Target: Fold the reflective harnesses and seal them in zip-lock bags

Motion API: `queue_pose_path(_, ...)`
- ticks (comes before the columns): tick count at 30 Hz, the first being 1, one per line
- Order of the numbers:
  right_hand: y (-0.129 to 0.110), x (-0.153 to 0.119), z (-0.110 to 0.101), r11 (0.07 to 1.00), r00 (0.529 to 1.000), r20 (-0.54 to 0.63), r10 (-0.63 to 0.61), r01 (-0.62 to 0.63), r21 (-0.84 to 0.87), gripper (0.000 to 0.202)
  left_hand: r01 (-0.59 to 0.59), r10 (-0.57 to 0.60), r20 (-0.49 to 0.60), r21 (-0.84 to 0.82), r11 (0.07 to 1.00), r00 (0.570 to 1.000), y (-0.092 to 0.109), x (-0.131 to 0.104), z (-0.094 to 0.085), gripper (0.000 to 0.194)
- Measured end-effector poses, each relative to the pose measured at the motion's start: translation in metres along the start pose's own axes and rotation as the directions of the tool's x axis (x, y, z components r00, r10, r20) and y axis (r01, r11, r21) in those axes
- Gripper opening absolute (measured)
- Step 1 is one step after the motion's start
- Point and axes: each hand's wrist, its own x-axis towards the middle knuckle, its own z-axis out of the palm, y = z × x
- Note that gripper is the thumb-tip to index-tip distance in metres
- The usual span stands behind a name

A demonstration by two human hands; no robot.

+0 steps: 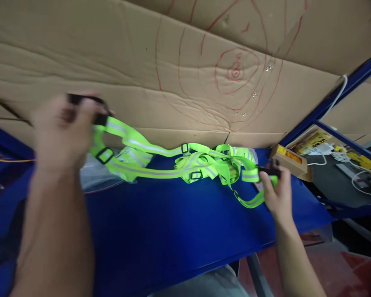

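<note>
Neon green straps (154, 150) with a silver stripe and black sliders stretch between my two hands. My left hand (69, 128), blurred and raised at the left, is closed on a black buckle piece (101, 119) at one end of the straps. At the right, my right hand (276, 192) pinches another black buckle piece (269, 170) at the other end. A heap of the same green strapping (204, 165) lies between them at the back of the blue table (173, 222). Behind my left hand is a clear plastic bag (100, 171) with green strapping in it.
A cardboard wall (111, 53) with red drawn rings stands behind the table. At the right are a small open cardboard box (292, 161), a blue metal frame (318, 99), and a dark shelf (330, 183) with white cables and yellow items.
</note>
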Motion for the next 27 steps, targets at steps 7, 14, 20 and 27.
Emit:
queue_pose_path(7, -0.046, 0.035, 0.090, 0.933, 0.603, 0.712, -0.360, 0.226, 0.280, 0.031, -0.208, 0.075, 0.845, 0.044, 0.977, 0.530, 0.064, -0.067, 0.085, 0.023)
queue_pose_path(14, -0.027, 0.005, 0.102, 0.954, 0.551, 0.788, -0.275, 0.057, 0.294, 0.041, -0.124, -0.005, 0.980, 0.030, 0.992, 0.201, 0.073, -0.077, 0.091, 0.015)
queue_pose_path(20, -0.032, 0.005, 0.101, 0.927, 0.512, 0.797, -0.320, -0.006, 0.376, 0.037, -0.025, -0.093, 0.992, 0.095, 0.995, 0.085, 0.085, -0.082, 0.094, 0.013)
queue_pose_path(27, -0.041, -0.001, 0.095, 0.950, 0.483, 0.822, -0.302, 0.084, 0.299, 0.038, -0.016, -0.009, 0.994, 0.011, 1.000, 0.107, 0.075, -0.095, 0.103, 0.060)
